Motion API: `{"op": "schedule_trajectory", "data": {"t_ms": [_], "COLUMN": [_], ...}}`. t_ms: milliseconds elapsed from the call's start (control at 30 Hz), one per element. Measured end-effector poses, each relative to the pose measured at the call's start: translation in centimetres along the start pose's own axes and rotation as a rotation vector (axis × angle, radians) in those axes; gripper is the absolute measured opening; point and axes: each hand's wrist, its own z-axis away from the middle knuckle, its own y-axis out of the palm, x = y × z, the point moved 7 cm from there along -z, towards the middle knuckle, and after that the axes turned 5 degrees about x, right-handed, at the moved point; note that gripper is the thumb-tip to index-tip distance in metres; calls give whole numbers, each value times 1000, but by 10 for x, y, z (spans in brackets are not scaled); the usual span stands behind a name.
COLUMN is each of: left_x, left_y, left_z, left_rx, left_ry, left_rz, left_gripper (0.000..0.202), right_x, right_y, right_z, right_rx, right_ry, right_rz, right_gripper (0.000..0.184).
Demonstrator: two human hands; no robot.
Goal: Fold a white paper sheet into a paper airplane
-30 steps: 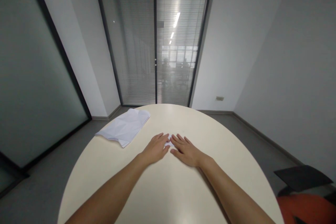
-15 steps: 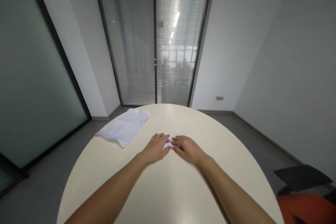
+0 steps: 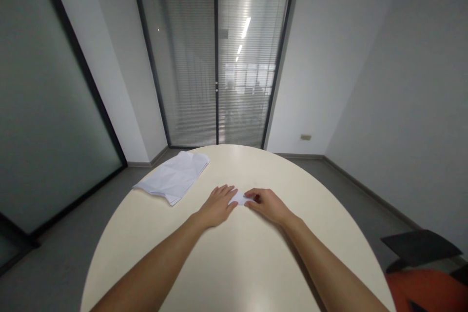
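Note:
A small piece of white paper (image 3: pixel 240 198) lies on the table between my two hands. My left hand (image 3: pixel 218 206) rests flat with its fingers stretched out, its fingertips and thumb on the paper's left part. At the right end, my right hand (image 3: pixel 268 204) is curled, with thumb and forefinger closed on the paper's edge. The fingers hide part of the paper on both sides, so its full shape does not show.
Larger crumpled white sheets (image 3: pixel 177 175) lie at the left far edge of the round cream table (image 3: pixel 234 258). An orange and black chair (image 3: pixel 424 285) stands at the lower right. Behind the table is a glass door with blinds (image 3: pixel 190 68).
My right hand has shifted slightly right and its fingers have curled more, so more of the small paper shows between the hands. My left hand has hardly moved.

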Motion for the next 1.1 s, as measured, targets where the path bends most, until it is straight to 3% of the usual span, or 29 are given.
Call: {"op": "schedule_trajectory", "data": {"t_ms": [367, 667, 867, 1100], "left_x": [2, -8, -11, -6], "left_y": [-11, -25, -32, -27], "left_z": [1, 7, 8, 3], "left_rx": [-183, -248, -343, -338], "left_ry": [16, 83, 136, 103], "left_rz": [172, 243, 289, 257], "left_gripper": [51, 59, 48, 48], "right_x": [-8, -38, -24, -7], "right_y": [-3, 13, 9, 7], "right_z": [-1, -8, -5, -2], "right_rx": [-58, 2, -14, -24], "right_ry": [52, 63, 24, 26], "right_rz": [54, -351, -221, -87], "right_gripper": [29, 39, 25, 24]}}
